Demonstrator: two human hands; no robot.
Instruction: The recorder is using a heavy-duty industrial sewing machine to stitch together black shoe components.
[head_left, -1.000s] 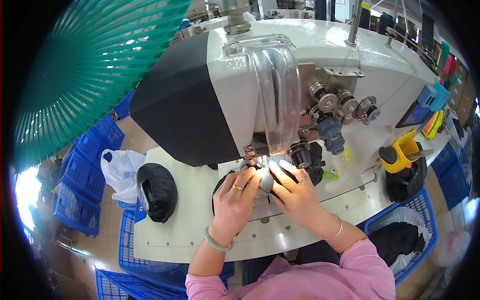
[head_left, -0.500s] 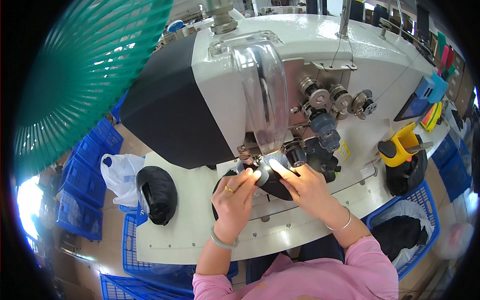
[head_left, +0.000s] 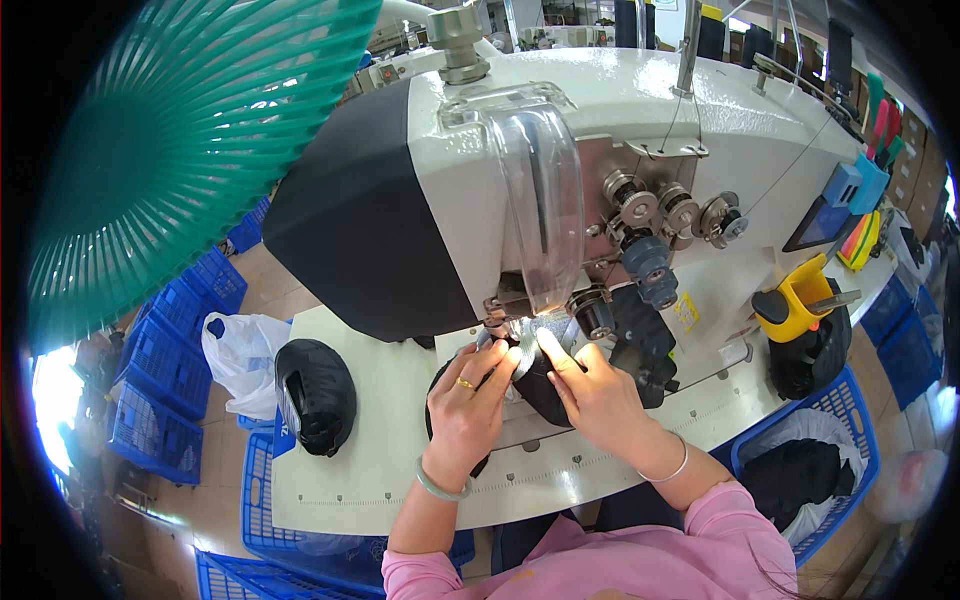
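A black fabric piece with a grey strip (head_left: 541, 388) lies under the needle area of a white sewing machine (head_left: 467, 215). My left hand (head_left: 467, 398), with a ring and a pale bangle, pinches its near left edge beside the presser foot (head_left: 500, 326). On the other side, my right hand (head_left: 598, 391) grips the fabric between thumb and fingers, with the index finger stretched along the grey part. Bright light falls on the spot between my fingertips. Part of the piece is hidden behind both hands.
A black padded piece (head_left: 314, 397) rests on the table's left. Right of the needle are thread tension knobs (head_left: 650, 268) and a yellow holder (head_left: 797, 302). A green fan guard (head_left: 180, 150) stands close at upper left. Blue baskets (head_left: 846, 395) flank the table (head_left: 390, 490).
The fabric has turned slightly under the needle, and its grey strip looks lighter and more exposed. Both hands stay on it, shifted a little. The whole view has moved slightly.
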